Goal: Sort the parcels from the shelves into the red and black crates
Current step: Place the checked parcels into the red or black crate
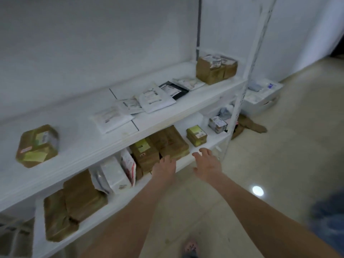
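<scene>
Both arms stretch toward the lower shelf (202, 151) of a white rack. My left hand (165, 167) touches the front edge of a flat brown parcel (169, 141) lying there; its fingertips are hidden against the parcel. My right hand (207, 163) hovers open just right of that parcel, fingers spread, holding nothing. A small yellow-labelled box (196, 135) sits further right. The upper shelf (186, 110) carries white mailers (156, 97), a black mailer (174, 89) and brown boxes (216, 68). No red or black crate is in view.
More brown parcels (80, 196) and white bags (115, 175) fill the lower shelf at left. A taped brown box (37, 146) sits on the upper shelf's left end. A white tray (262, 95) and crumpled brown paper (247, 125) lie on the floor beyond the rack's post (240, 101).
</scene>
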`<state>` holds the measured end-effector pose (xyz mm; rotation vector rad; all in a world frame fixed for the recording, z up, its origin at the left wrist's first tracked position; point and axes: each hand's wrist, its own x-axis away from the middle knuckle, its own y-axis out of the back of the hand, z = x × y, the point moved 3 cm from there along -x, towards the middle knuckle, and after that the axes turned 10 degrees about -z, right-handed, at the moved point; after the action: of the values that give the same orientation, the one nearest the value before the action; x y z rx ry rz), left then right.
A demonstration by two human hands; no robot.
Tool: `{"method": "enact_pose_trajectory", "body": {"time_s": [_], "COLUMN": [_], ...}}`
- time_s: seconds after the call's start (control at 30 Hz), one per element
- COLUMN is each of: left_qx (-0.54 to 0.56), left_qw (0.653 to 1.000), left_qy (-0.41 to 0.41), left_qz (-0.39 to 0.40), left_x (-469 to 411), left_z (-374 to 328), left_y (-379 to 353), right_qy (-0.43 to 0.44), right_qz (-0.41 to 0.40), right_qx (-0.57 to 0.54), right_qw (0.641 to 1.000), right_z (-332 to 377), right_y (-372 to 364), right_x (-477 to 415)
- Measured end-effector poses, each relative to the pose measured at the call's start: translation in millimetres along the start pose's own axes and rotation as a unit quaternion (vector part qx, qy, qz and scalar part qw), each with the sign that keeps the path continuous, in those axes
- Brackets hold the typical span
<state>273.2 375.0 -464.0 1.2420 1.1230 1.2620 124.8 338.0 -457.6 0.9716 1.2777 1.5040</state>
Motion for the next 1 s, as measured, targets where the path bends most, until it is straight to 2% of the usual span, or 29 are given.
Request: {"method": "enact_pose_trajectory", "body": {"time_s": [0.23,0.6,0.8,1.0], "left_qx": [0.010,0.048,0.078,0.162], "left_qw": [0.999,0.994,0.988,0.960], "left_qy": [-0.041,-0.028,0.060,0.182], "left_qz": [0.024,0.099,0.119,0.141], "left_x": [-114.1,-254.1,-340.2,-400.0], "left_z": [-34.3,-108.1,-154.5,-177.8], "left_y": [-12.8,-71.1,-121.5,-185.7], "right_qy": [-0.018,-0.004,0.060,0.117], "right_qz": [0.031,0.059,0.117,0.158], "right_qx": [0.005,0.008,-0.002,0.000], "right_qw": [0.999,0.998,0.991,0.980], "right_z": [-58.3,-166.9,-230.5,-280.5], "right_y": [-14.1,-64.3,-119.1,-176.0], "right_x": [-92.3,-207.3,-287.8,-344.6]}}
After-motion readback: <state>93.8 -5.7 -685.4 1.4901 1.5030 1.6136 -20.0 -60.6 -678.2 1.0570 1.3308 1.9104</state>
